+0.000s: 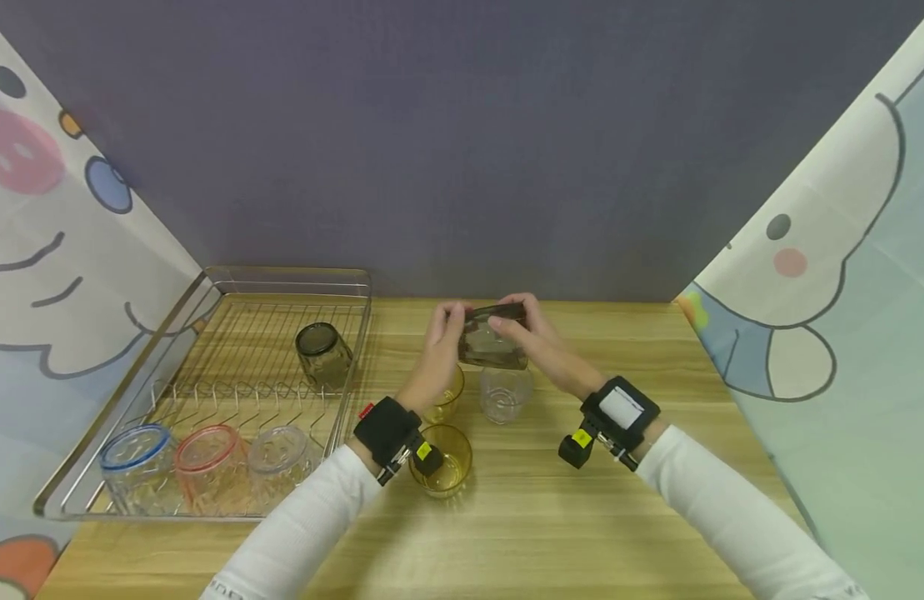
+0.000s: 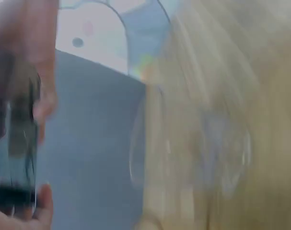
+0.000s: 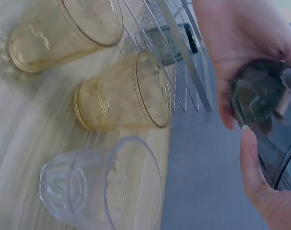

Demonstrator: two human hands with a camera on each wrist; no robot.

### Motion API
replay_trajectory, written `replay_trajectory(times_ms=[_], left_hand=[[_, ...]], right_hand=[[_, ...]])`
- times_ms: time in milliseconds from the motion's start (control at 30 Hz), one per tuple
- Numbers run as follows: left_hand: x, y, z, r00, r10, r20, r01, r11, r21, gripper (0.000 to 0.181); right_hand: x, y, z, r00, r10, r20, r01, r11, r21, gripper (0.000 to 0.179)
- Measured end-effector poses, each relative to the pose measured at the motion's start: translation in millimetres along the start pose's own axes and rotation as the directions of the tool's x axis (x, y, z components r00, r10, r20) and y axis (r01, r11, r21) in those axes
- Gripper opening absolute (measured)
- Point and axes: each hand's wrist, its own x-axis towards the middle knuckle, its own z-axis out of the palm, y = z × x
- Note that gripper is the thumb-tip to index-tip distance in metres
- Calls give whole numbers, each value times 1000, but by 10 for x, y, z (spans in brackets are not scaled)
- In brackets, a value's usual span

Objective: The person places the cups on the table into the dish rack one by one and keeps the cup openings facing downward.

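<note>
A dark grey glass (image 1: 491, 342) is held tilted onto its side between both hands, above the table. My left hand (image 1: 439, 343) grips it at the left end. At the other end my right hand (image 1: 542, 342) holds it, with the thumb lying along its side. In the right wrist view the glass (image 3: 262, 103) shows its base toward the left hand and its rim toward the right hand. Just below the hands stands a clear glass (image 1: 505, 393). Two amber glasses (image 3: 121, 93) stand upright beside it, partly covered by my left wrist in the head view. The left wrist view is blurred.
To the left, a wire dish rack (image 1: 289, 269) holds an upside-down dark glass (image 1: 323, 357). Along its front are a blue-rimmed glass (image 1: 141, 471), a red-rimmed glass (image 1: 212, 471) and a clear one (image 1: 282, 467). A grey wall (image 1: 462, 150) closes off the back.
</note>
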Motion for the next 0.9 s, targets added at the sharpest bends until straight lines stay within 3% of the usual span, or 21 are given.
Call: replay_trajectory(times_ms=[133,300,567,700,900], left_hand=[[-4,57,33,986,-124,-113,103,979,-177,50],[5,89,39,963,-244,-116,191,919,-344,42],[11,64,39,949,-289,-125,233,911,-341,40],[16,50,21,943,-299,-148,247,924,-293,41],[22,66,-73,946,-288,-151,241,932,-270,42]], right_hand=[[4,-11,82,999,-16,-28,15,1000,-25,49],[-9,-6,145,997,-49,-51,49,999,-7,50],[-27,52,188,999,-5,-45,4,1000,-25,55],[-30,56,175,999,-2,-34,1,999,-32,55],[-31,30,88,999,-31,-37,31,999,13,50]])
